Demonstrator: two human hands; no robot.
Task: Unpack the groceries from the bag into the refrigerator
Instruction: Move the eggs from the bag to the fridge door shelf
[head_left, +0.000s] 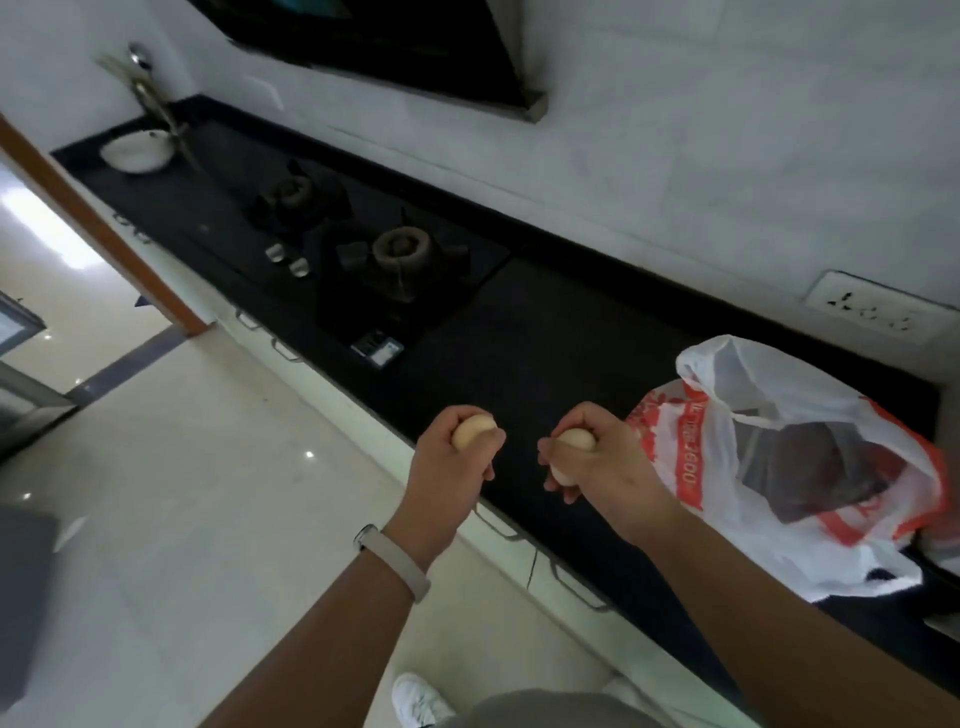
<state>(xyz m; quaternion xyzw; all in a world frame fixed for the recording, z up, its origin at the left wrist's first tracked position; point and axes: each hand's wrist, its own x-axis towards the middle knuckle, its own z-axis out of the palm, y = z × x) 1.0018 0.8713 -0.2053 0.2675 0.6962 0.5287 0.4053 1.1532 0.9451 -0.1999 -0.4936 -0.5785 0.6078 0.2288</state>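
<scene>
I have one egg (470, 430) in the left hand (452, 457), fingers curled round it from above so that only its pale top shows between thumb and knuckles. The right hand (602, 462) grips two more: an upper egg (577, 439) by the thumb and a lower egg (561, 475) peeking out under the curled fingers. Both hands hang side by side, apart, over the front edge of the table (545, 338), the left one at the edge itself, the right one just inside it. Just beside the right hand stands the bag (727, 467), thin white plastic with orange print, slumped open on the right end of the table; a dark box (810, 467) shows through its wall, and I cannot tell what else lies inside. A pale wristband (395, 558) sits on my left wrist. Further along the black table, a two-burner hob (363, 249) is set into its middle, and a white bowl (137, 150) sits in the far left corner near a tap (143, 83). A dark hood (389, 47) hangs on the wall above the hob, and a white socket (878, 312) is on the wall behind the bag. Below lie the glossy floor (208, 493) and one white shoe (418, 699).
</scene>
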